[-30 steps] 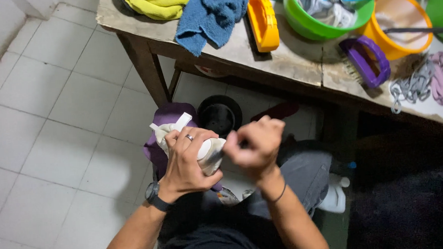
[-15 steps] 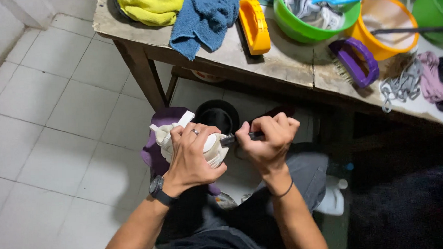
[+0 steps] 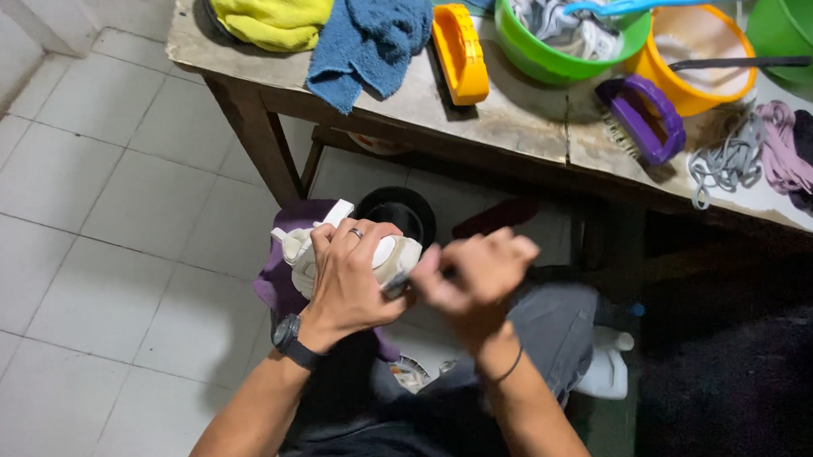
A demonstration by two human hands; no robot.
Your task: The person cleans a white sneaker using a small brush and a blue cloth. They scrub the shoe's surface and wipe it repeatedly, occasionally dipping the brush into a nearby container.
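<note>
My left hand [image 3: 352, 277] wraps over a white shoe [image 3: 310, 256] held above my lap, with a ring on one finger and a black watch on the wrist. My right hand [image 3: 476, 276] is closed in a fist around a thin dark-handled tool [image 3: 398, 286] whose tip meets the shoe's side; this hand is blurred. A purple cloth [image 3: 282, 269] hangs under the shoe.
A worn wooden table [image 3: 520, 130] ahead carries a yellow towel [image 3: 273, 15], blue towel [image 3: 368, 36], orange brush [image 3: 462, 54], purple brush [image 3: 644, 119], green basin [image 3: 545, 57], orange bucket [image 3: 690, 97] and laces [image 3: 764, 148]. A black pot [image 3: 404, 209] stands below. White tiled floor [image 3: 91, 230] spreads left.
My right hand has dropped slightly and moved along the shoe's side with the tool, now blurred. The left hand keeps its hold on the shoe. The view has shifted a little.
</note>
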